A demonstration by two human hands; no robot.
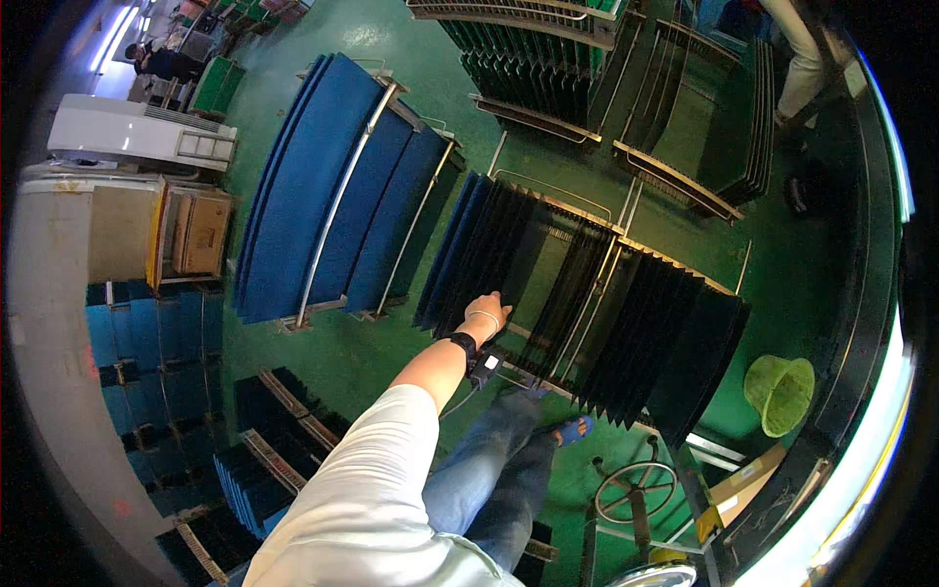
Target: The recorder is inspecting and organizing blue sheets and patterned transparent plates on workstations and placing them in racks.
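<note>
My left hand (pixel 487 314) reaches over the near edge of a rack of thin dark panels (pixel 489 245). Its fingers are curled, and whatever they hold, if anything, is hidden. A dark band and a small black box (pixel 485 369) with a cable are on that wrist. The panels stand on edge in two groups in the metal rack (pixel 599 298), a gap in the left group just beyond the hand. Blue panels (pixel 460 220) stand at that group's left end. My right hand is out of view.
Large blue panels (pixel 323 186) stand in a rack to the left. Farther racks (pixel 533 83) hold green panels. A green bucket-like container (pixel 780 394), a handwheel (pixel 636 492) and a cardboard piece (pixel 748 484) are at the right. People (pixel 804 54) stand at the far right and far left.
</note>
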